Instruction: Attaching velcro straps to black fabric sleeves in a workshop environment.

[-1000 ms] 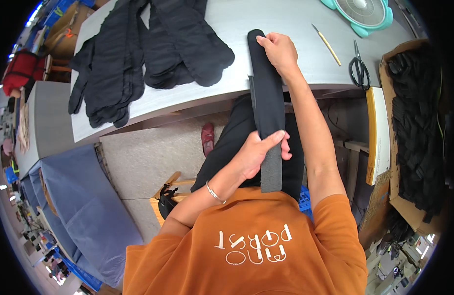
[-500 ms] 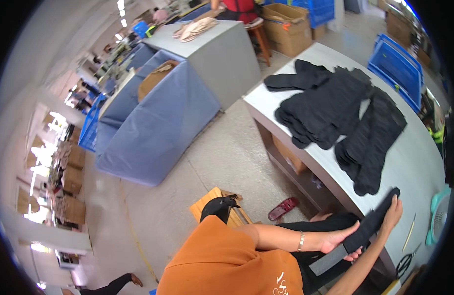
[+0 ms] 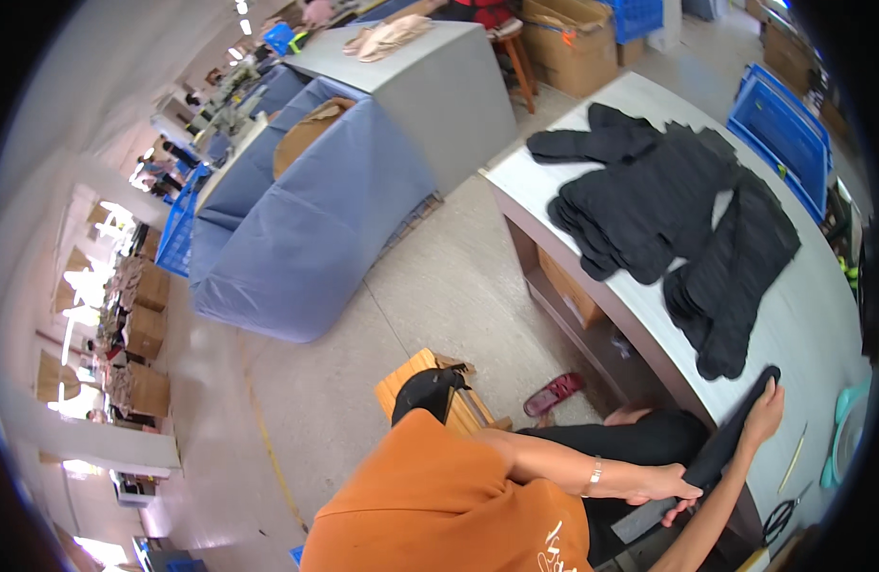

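Observation:
A long dark sock (image 3: 721, 448) lies slanted over my lap at the table's near edge. A flat grey strip (image 3: 639, 522) sticks out from its lower end; whether this is a board inside it I cannot tell. My left hand (image 3: 663, 484), with a bracelet at the wrist, is closed around the sock near that end. Toward the other end my right hand (image 3: 763, 419) grips it, with the dark tip showing above the fingers. Stacks of black socks (image 3: 649, 200) lie spread on the white table (image 3: 620, 95) beyond.
Scissors (image 3: 780, 520), a thin yellow stick (image 3: 794, 458) and a teal fan (image 3: 844, 434) sit on the table's right side. Blue crates (image 3: 782, 143) stand behind it. A wooden stool (image 3: 401, 377), a red sandal (image 3: 554, 393) and a blue cloth-lined bin (image 3: 306, 238) are to the left.
My left hand has gone from a flatter, spread hold to closed fingers around the sock. My right hand stays near the tip. The view has shifted slightly.

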The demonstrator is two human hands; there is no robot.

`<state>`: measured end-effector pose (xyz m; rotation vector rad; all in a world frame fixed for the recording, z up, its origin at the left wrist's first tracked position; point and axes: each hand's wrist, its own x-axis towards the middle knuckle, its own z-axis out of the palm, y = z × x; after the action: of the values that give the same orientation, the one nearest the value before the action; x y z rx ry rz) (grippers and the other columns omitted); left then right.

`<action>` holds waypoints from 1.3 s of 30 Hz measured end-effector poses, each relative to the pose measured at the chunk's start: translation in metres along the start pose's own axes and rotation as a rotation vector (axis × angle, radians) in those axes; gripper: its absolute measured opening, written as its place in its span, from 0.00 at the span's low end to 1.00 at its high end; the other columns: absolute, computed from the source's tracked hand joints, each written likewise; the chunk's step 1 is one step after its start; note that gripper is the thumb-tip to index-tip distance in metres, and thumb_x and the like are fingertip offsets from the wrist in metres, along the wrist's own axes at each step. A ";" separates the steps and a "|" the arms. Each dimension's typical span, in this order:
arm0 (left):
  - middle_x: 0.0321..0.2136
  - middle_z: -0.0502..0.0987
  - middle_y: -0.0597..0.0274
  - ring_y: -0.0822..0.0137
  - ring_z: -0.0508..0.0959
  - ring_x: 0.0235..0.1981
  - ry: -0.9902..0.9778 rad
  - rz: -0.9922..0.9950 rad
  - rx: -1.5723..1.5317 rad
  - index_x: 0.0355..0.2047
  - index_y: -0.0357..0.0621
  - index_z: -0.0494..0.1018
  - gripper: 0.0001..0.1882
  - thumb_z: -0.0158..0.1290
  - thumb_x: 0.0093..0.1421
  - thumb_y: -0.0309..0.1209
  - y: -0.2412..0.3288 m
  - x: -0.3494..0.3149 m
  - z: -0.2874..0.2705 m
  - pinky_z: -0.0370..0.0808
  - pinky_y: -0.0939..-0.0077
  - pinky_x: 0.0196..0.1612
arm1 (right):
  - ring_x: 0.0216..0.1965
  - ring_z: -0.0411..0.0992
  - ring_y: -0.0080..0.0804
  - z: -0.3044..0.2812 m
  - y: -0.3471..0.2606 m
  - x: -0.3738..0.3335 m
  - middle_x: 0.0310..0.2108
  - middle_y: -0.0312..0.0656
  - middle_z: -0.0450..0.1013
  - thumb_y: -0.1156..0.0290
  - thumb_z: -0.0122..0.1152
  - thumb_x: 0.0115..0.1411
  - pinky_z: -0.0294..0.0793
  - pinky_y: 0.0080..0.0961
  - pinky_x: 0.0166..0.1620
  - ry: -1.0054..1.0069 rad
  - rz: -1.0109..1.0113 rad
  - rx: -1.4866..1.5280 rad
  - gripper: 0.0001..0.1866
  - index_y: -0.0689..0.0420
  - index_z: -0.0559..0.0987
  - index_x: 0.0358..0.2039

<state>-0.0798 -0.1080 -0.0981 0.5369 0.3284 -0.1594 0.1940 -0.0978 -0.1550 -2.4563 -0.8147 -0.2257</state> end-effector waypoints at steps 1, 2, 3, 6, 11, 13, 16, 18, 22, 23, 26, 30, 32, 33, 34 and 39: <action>0.15 0.71 0.58 0.64 0.75 0.15 -0.003 -0.018 -0.003 0.27 0.31 0.70 0.17 0.51 0.66 0.35 -0.008 -0.009 0.004 0.79 0.68 0.24 | 0.38 0.74 0.58 -0.008 -0.001 -0.006 0.34 0.54 0.76 0.50 0.47 0.70 0.70 0.47 0.38 0.017 0.033 -0.029 0.23 0.59 0.77 0.36; 0.16 0.73 0.58 0.64 0.76 0.15 0.064 -0.046 0.013 0.26 0.32 0.73 0.18 0.53 0.64 0.37 -0.014 -0.019 0.004 0.80 0.68 0.25 | 0.39 0.74 0.57 -0.009 0.000 -0.012 0.36 0.53 0.77 0.49 0.48 0.69 0.71 0.46 0.41 0.048 0.042 0.026 0.23 0.56 0.79 0.40; 0.18 0.76 0.57 0.65 0.78 0.18 0.054 -0.045 0.079 0.25 0.32 0.74 0.19 0.56 0.62 0.39 -0.009 -0.025 -0.001 0.81 0.67 0.33 | 0.40 0.75 0.57 -0.009 -0.017 -0.015 0.37 0.53 0.78 0.49 0.47 0.68 0.71 0.46 0.43 0.077 0.095 0.046 0.23 0.56 0.81 0.41; 0.23 0.80 0.56 0.65 0.81 0.32 -0.027 -0.027 0.086 0.31 0.33 0.77 0.19 0.54 0.66 0.40 0.012 -0.033 -0.020 0.75 0.68 0.47 | 0.42 0.75 0.58 -0.005 -0.051 -0.010 0.40 0.52 0.78 0.51 0.47 0.66 0.72 0.48 0.44 0.062 0.024 -0.064 0.22 0.54 0.81 0.42; 0.54 0.73 0.45 0.50 0.77 0.53 -0.207 -0.077 -0.526 0.61 0.30 0.62 0.56 0.30 0.57 0.74 0.032 -0.022 -0.035 0.74 0.54 0.58 | 0.31 0.74 0.59 -0.009 -0.057 -0.007 0.26 0.52 0.75 0.50 0.54 0.65 0.70 0.50 0.33 0.132 0.053 0.100 0.21 0.56 0.75 0.26; 0.56 0.72 0.45 0.50 0.75 0.55 -0.180 -0.115 -0.513 0.64 0.30 0.59 0.57 0.31 0.57 0.74 0.026 -0.011 -0.040 0.73 0.52 0.59 | 0.31 0.72 0.58 -0.012 -0.059 -0.007 0.25 0.54 0.74 0.49 0.53 0.66 0.68 0.46 0.33 0.125 0.081 0.143 0.23 0.58 0.75 0.27; 0.53 0.75 0.49 0.56 0.78 0.50 -0.082 -0.153 -0.375 0.60 0.33 0.64 0.53 0.34 0.57 0.74 0.021 0.005 -0.036 0.76 0.56 0.56 | 0.30 0.73 0.56 -0.017 -0.055 -0.010 0.24 0.51 0.74 0.49 0.53 0.66 0.69 0.45 0.32 0.142 0.109 0.123 0.23 0.57 0.74 0.26; 0.46 0.78 0.54 0.63 0.80 0.41 -0.059 -0.177 -0.362 0.57 0.35 0.67 0.47 0.39 0.60 0.70 0.023 0.011 -0.034 0.80 0.61 0.51 | 0.29 0.74 0.55 -0.020 -0.052 -0.013 0.22 0.50 0.75 0.49 0.52 0.66 0.69 0.44 0.32 0.139 0.122 0.104 0.24 0.57 0.74 0.25; 0.34 0.75 0.64 0.71 0.77 0.32 -0.082 -0.194 -0.268 0.51 0.37 0.71 0.38 0.48 0.62 0.62 0.024 0.016 -0.035 0.81 0.67 0.42 | 0.26 0.74 0.54 -0.020 -0.058 -0.016 0.19 0.48 0.74 0.47 0.53 0.66 0.70 0.44 0.30 0.177 0.108 0.112 0.25 0.57 0.73 0.24; 0.34 0.75 0.64 0.71 0.77 0.32 -0.079 -0.204 -0.270 0.51 0.37 0.71 0.38 0.48 0.62 0.62 0.026 0.018 -0.034 0.81 0.67 0.42 | 0.26 0.74 0.54 -0.019 -0.058 -0.017 0.19 0.48 0.74 0.47 0.53 0.66 0.70 0.44 0.30 0.174 0.118 0.110 0.25 0.57 0.73 0.24; 0.28 0.75 0.65 0.72 0.77 0.28 0.025 -0.235 -0.098 0.46 0.37 0.72 0.27 0.52 0.66 0.52 0.032 0.018 -0.027 0.82 0.67 0.39 | 0.24 0.74 0.54 -0.020 -0.063 -0.017 0.18 0.48 0.74 0.44 0.56 0.64 0.71 0.44 0.28 0.186 0.057 0.037 0.26 0.57 0.73 0.24; 0.25 0.74 0.66 0.66 0.77 0.25 0.069 -0.186 0.046 0.42 0.42 0.73 0.19 0.52 0.68 0.47 0.025 0.007 -0.022 0.80 0.65 0.35 | 0.24 0.75 0.53 -0.020 -0.071 -0.017 0.18 0.48 0.74 0.46 0.58 0.63 0.71 0.43 0.28 0.163 0.043 0.027 0.25 0.57 0.74 0.24; 0.23 0.73 0.66 0.67 0.77 0.23 0.109 -0.097 0.148 0.38 0.41 0.72 0.15 0.52 0.69 0.42 0.012 -0.009 -0.012 0.81 0.63 0.36 | 0.23 0.75 0.51 -0.017 -0.070 -0.018 0.17 0.48 0.74 0.48 0.60 0.62 0.72 0.42 0.28 0.199 0.016 0.013 0.23 0.56 0.74 0.25; 0.24 0.74 0.66 0.69 0.77 0.23 0.083 -0.134 0.089 0.38 0.41 0.72 0.14 0.51 0.69 0.41 0.002 -0.021 -0.007 0.82 0.62 0.38 | 0.23 0.75 0.51 -0.016 -0.067 -0.019 0.17 0.48 0.74 0.48 0.60 0.62 0.72 0.42 0.28 0.195 0.024 0.013 0.23 0.56 0.74 0.25; 0.24 0.73 0.66 0.70 0.77 0.24 0.082 -0.152 0.080 0.38 0.41 0.71 0.14 0.50 0.70 0.40 -0.005 -0.032 -0.004 0.82 0.62 0.39 | 0.23 0.75 0.51 -0.017 -0.064 -0.020 0.17 0.48 0.74 0.49 0.60 0.62 0.72 0.41 0.28 0.196 0.039 -0.003 0.22 0.56 0.75 0.25; 0.35 0.79 0.58 0.66 0.82 0.37 0.099 -0.227 0.054 0.44 0.36 0.73 0.24 0.50 0.68 0.49 0.003 -0.044 -0.013 0.79 0.67 0.50 | 0.24 0.75 0.50 -0.018 -0.063 -0.020 0.18 0.47 0.74 0.48 0.60 0.62 0.72 0.40 0.28 0.197 0.043 -0.015 0.23 0.57 0.75 0.25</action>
<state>-0.1232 -0.0955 -0.0917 0.5614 0.4827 -0.3629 0.1409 -0.0748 -0.1187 -2.4161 -0.6769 -0.4508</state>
